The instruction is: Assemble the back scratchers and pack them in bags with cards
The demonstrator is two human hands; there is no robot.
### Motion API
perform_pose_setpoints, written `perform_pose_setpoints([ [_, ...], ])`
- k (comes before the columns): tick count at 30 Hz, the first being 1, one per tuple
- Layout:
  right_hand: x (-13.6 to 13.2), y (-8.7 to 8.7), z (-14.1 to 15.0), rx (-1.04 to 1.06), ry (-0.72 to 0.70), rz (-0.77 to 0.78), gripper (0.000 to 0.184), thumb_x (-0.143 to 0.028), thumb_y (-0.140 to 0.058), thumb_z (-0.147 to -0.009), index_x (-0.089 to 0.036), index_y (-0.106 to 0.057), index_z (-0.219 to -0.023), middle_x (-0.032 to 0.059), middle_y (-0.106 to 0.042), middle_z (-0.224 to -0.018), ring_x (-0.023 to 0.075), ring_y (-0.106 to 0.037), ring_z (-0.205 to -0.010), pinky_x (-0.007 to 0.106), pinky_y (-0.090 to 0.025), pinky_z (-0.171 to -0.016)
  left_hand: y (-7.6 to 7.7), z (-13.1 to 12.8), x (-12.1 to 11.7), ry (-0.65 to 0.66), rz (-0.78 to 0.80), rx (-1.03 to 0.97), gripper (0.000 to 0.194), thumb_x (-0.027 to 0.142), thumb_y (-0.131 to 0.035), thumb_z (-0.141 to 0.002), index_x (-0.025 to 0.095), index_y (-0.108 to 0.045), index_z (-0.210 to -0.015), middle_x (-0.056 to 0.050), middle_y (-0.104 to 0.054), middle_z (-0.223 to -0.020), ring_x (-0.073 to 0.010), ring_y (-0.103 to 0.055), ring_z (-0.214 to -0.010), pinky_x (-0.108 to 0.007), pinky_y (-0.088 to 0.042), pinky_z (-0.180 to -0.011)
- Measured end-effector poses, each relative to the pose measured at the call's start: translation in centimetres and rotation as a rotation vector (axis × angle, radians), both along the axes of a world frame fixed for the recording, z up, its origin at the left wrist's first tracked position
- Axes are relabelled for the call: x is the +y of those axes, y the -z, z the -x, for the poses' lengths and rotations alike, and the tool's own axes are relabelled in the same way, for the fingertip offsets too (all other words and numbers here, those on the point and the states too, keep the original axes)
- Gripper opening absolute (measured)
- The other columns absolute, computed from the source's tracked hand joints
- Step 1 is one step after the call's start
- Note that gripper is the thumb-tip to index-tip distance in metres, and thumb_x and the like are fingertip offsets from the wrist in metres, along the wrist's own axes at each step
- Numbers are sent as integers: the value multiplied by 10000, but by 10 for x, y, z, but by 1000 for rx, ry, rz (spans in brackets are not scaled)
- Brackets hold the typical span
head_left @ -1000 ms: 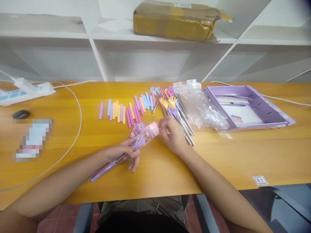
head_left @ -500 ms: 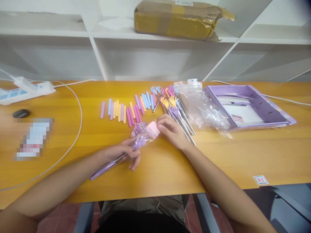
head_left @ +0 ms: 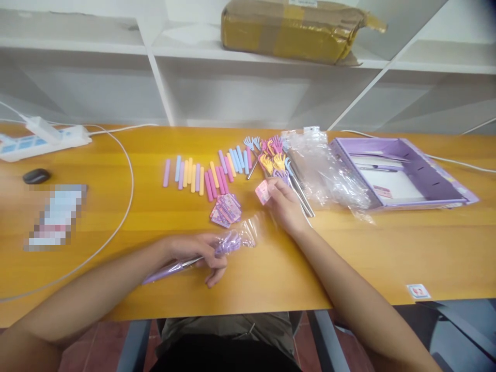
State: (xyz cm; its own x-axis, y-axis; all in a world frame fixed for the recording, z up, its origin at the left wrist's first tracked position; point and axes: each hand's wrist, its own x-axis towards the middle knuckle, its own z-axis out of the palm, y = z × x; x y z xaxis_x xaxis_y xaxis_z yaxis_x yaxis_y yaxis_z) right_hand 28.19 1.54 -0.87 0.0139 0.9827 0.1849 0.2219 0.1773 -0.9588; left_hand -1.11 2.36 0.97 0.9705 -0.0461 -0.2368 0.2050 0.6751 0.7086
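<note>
My left hand [head_left: 207,253] is closed around a purple back scratcher [head_left: 160,273] inside a clear plastic sleeve; its claw end and the sleeve's loose mouth point right. Between the thumb and fingers of my right hand [head_left: 285,204] is a small pink printed card [head_left: 263,192], apart from the sleeve. A fanned stack of printed cards [head_left: 226,211] lies on the table between my hands. Just beyond my right hand are several back scratchers [head_left: 277,161] with blue, pink, yellow and purple claws and metal rods.
Several coloured handle sleeves [head_left: 215,178] lie in rows. Right of them are clear plastic bags [head_left: 329,175] and an open purple box [head_left: 422,178]. A power strip [head_left: 50,144], mouse [head_left: 36,176], blurred phone-like object [head_left: 58,214] and white cable [head_left: 130,191] are at left. A taped parcel [head_left: 294,33] sits on the shelf.
My right hand has moved slightly right and up, drawing the pink card away from the sleeve's mouth. The sleeved back scratcher has dropped a little, uncovering the card stack.
</note>
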Motion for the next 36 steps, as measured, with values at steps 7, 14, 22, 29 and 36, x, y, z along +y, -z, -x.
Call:
perform_pose_setpoints([
  [7, -9, -6, 30, 151, -55, 205, 416, -634, -705, -975, -223, -664, -1016, -24, -529, -756, 130, -399, -621, 281, -343, -572, -8, -1, 2, 119, -60, 23, 509, 280, -713, -888, 203, -651, -1387, 53, -506, -640, -208, -649, -625, -312, -464, -646],
  [14, -10, -6, 18, 23, -119, 127, 300, -484, -698, -1005, -220, -617, -1122, -24, -591, -825, 134, -519, -704, 278, -420, -653, -5, -3, 1, -43, 52, -38, 419, 237, -617, -789, 154, -690, -1193, 82, -330, -506, -176, -472, -451, -268, -342, -480],
  [22, -29, -16, 43, 261, -435, 261, 447, -553, -835, -900, -204, -677, -1132, -42, -590, -762, 100, -507, -608, 241, -414, -557, 4, -6, 1, -262, 35, 6, 254, 198, -639, -836, 157, -649, -1087, 100, -356, -523, -107, -370, -421, -214, -311, -455],
  [29, -19, -22, 30, 474, 388, -81, 426, -612, -735, -972, -233, -616, -817, -81, -398, -583, 93, -373, -479, 240, -334, -465, 11, -9, 2, -158, -50, -35, 292, 337, -751, -870, 154, -650, -1074, 1, -636, -684, -153, -589, -573, -278, -456, -573],
  [36, -14, -34, 8, 474, 543, -272, 431, -641, -681, -1003, -246, -582, -861, -76, -337, -638, 89, -256, -474, 245, -238, -428, 8, -7, 1, -136, -124, 88, 246, 305, -756, -886, 149, -675, -1058, 70, -457, -665, -82, -393, -536, -222, -307, -515],
])
